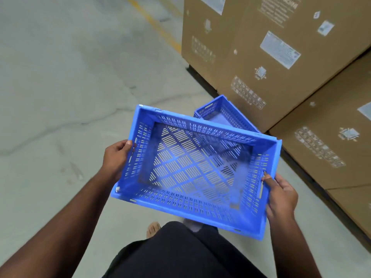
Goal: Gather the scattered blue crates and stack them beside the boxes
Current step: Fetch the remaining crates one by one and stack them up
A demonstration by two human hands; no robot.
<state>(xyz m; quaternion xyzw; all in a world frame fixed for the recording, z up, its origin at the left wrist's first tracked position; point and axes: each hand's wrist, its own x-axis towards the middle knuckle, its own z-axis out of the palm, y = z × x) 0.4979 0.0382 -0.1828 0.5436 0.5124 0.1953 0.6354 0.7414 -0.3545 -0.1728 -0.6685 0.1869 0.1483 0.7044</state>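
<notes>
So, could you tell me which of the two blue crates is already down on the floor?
The farther crate, resting beside the cardboard boxes; the nearer crate is in the air, held by both hands.

Blue crates: 2 counted. One crate (192,173) sat centre frame; a second crate (222,115) lay just above it, partly hidden. Cardboard boxes: at least 2 counted, upper-right box (267,47) and right-edge box (331,149). Hands: 2, left hand (117,157) and right hand (281,197).
</notes>
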